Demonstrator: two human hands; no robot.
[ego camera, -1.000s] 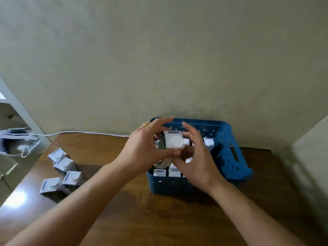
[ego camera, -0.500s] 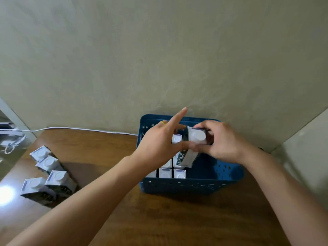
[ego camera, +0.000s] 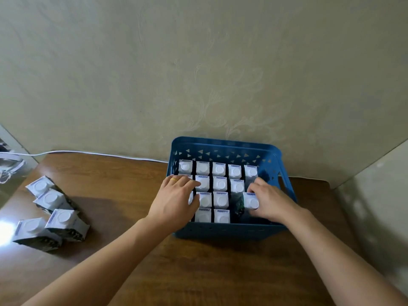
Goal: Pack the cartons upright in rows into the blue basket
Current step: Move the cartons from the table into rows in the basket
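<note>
Right grip point(ego camera: 268, 200) holds carton point(ego camera: 251, 200), print unreadable.

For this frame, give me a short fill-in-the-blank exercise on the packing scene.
1. The cartons in the blue basket stand ____.
2. The right hand holds a carton at the basket's ____ side.
3. The loose cartons on the wooden table number ____.
4. The left hand wears a ____ ring.

Missing words: upright; right; four; gold

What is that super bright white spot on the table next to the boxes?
In the head view, that is glare: light bouncing off the shiny table at the left edge, washing out the wood beside the loose cartons. The cartons cast dark shadows rightward.
</note>
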